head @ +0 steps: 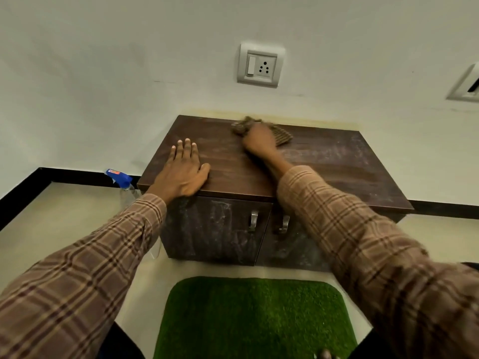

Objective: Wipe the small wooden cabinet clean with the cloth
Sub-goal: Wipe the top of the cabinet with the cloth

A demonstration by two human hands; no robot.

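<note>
From the head view, the small wooden cabinet (pixel 272 161) stands on the floor against the white wall (pixel 103 73), under a socket (pixel 260 64), with a green mat (pixel 255 317) in front of it. The right hand (pixel 259 141) reaches to the back of the cabinet top, near the wall, and presses down on a bunched brownish cloth (pixel 281 134); the fingers look curled over the cloth, gripping it against the wood. The left hand (pixel 182 169) lies flat and empty on the front left corner of the top, fingers spread, thumb along the front edge, seemingly steadying the cabinet. The top shows a dull, dusty film on its right half, and the two doors (pixel 215 229) below are streaked with pale smears around the metal handles (pixel 254 221), so the job looks to be at an early or middle stage, with the front not yet done. A spray bottle (pixel 121 181) with a blue head stands on the floor just beside the cabinet's left side. What could go wrong: the bunched cloth may only push dust toward the back edge and into the gap at the wall rather than lifting it. A hard sideways stroke could shift the light cabinet if the left hand eases off. A wide sweep off the left edge might knock the bottle over.
</note>
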